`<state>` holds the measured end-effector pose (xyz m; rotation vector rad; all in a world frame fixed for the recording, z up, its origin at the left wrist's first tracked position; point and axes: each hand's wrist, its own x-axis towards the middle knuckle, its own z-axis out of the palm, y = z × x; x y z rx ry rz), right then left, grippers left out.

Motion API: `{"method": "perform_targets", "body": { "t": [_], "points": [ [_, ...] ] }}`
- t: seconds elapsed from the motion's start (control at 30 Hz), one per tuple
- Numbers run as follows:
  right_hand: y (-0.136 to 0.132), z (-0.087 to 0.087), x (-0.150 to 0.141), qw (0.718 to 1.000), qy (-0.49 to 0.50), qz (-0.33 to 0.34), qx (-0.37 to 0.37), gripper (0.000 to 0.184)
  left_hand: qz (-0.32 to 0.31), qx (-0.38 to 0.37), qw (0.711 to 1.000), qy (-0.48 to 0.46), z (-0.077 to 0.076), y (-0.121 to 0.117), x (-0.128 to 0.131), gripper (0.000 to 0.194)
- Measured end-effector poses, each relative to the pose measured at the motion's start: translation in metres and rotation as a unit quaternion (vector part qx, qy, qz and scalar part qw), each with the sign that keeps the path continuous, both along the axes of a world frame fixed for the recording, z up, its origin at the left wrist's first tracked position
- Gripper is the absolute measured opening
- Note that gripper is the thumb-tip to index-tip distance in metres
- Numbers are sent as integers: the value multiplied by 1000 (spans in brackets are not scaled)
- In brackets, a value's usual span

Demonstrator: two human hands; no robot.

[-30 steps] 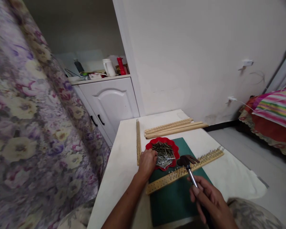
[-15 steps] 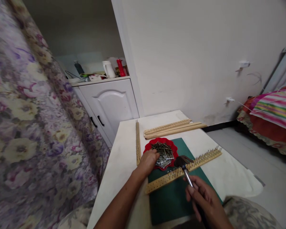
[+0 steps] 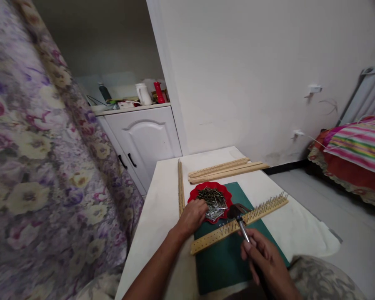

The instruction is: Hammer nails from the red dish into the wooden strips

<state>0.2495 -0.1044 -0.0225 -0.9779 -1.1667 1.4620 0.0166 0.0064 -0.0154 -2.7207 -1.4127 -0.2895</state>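
My left hand (image 3: 192, 217) rests at the left rim of a red scalloped bowl (image 3: 210, 185) full of loose nails (image 3: 215, 200). Its fingers are curled together at the nails; what they pinch, if anything, is hidden. In my right hand (image 3: 262, 256) is a claw hammer (image 3: 243, 233), gripped by its handle, with the dark head over the middle of a wooden strip (image 3: 210, 239). Rows of nails stand up from the strip's right part and middle. Its left end shows only rows of small holes. Under strip and bowl lies a green mat (image 3: 223, 271).
More wooden strips (image 3: 228, 170) lie along the far side of the white table (image 3: 156, 208), and narrow strips (image 3: 180, 183) lie at its left. A floral curtain (image 3: 34, 166) hangs at the left, before a white cabinet (image 3: 146, 137). A bed (image 3: 356, 154) stands at the right.
My left hand has drawn back slightly toward the left edge of the bowl. The hammer stays in my right hand, barely moved; the view has shifted a little.
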Motion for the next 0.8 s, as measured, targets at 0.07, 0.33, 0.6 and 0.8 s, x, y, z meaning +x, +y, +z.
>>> {"method": "perform_targets", "body": {
  "t": [0.07, 0.33, 0.6, 0.8],
  "points": [
    [0, 1, 0, 1000, -3, 2, 2, 32, 39, -12, 999, -25, -3, 0, 0, 17],
    [-1, 1, -4, 1000, -6, 13, 3, 33, 74, -51, 996, -11, -2, 9, 5, 11],
    [-2, 0, -3, 1000, -2, 12, 0, 29, 59, -39, 997, -13, -4, 6, 5, 16],
    [-1, 4, -4, 1000, -6, 8, -2, 32, 73, -26, 996, -40, -5, -1, 6, 14]
  ]
}}
